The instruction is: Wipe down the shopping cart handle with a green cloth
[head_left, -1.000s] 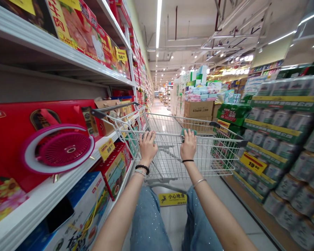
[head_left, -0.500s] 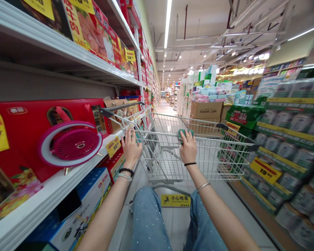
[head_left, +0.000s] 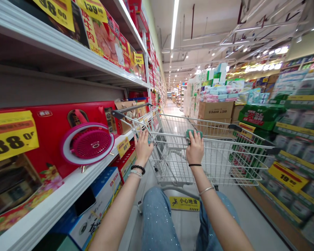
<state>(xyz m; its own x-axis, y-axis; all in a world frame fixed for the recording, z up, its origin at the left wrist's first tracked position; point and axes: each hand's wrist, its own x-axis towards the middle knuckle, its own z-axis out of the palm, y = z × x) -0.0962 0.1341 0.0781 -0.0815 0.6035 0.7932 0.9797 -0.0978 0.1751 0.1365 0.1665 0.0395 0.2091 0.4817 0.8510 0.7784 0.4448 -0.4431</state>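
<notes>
A wire shopping cart (head_left: 211, 164) stands in the aisle in front of me, its basket holding nothing that I can see. My right hand (head_left: 195, 150) is closed round the cart's handle bar, right at its green centre piece (head_left: 194, 134). My left hand (head_left: 142, 148) sits at the left end of the same bar, fingers curled over it, close to the shelf edge. Both wrists wear bracelets. My legs in blue jeans (head_left: 157, 223) show below the cart.
A long shelf unit (head_left: 68, 188) on the left holds red gift boxes, a pink fan (head_left: 90, 143) and yellow price tags. Stacked shrink-wrapped cans (head_left: 298, 150) line the right. Cardboard boxes (head_left: 216, 109) stand ahead. A yellow caution sticker (head_left: 184, 203) marks the floor.
The cart and I have moved along the left shelf. My left hand left the handle, spread out towards the shelf, then came back to the bar's left end. The right hand kept its grip.
</notes>
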